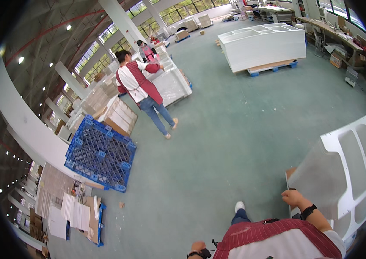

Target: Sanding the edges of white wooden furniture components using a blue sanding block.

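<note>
My right hand (293,197) is curled closed at the lower right, a dark band on its wrist. It is beside a stack of white moulded panels (321,181) with large rounded recesses; I cannot tell whether it touches them. A small dark patch shows at the fingers, but what they hold, if anything, is hidden. Low in the picture my left hand (198,246) hangs near my body, also with a dark band at the wrist. Its fingers are mostly hidden, and no object shows beside it.
A large white stack (269,47) rests on a blue pallet (273,68) ahead. At left, a blue plastic pallet (101,151) leans near boxes. A co-worker (139,86) stands at a wrapped white stack (172,84), another person (148,52) beyond. A cluttered workbench (329,28) lines the right wall.
</note>
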Available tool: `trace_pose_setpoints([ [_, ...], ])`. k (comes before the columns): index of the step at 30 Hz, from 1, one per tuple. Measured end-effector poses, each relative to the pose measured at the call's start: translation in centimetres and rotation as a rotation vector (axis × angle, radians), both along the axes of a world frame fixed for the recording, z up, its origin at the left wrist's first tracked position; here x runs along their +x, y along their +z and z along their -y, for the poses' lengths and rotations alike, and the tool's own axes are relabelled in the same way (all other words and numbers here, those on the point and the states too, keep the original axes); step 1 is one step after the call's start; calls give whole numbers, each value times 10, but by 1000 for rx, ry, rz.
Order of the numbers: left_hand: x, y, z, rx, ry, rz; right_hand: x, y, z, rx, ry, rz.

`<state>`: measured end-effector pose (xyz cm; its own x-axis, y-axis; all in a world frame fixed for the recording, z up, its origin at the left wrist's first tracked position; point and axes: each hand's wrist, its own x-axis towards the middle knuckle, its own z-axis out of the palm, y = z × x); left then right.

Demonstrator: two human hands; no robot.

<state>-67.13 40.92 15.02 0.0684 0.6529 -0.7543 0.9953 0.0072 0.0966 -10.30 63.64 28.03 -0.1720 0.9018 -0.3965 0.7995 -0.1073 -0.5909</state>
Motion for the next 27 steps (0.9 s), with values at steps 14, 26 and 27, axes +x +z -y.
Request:
trace_pose_setpoints([
  [14, -113, 15, -483, 463, 439, 117, -32, 7, -251, -122, -157, 51],
  [26, 159, 8, -771, -74, 1036, 734, 92, -2, -525, -41, -151, 26],
  [27, 169, 13, -786, -163, 1159, 703, 115, 1, -543, -19, -179, 40],
])
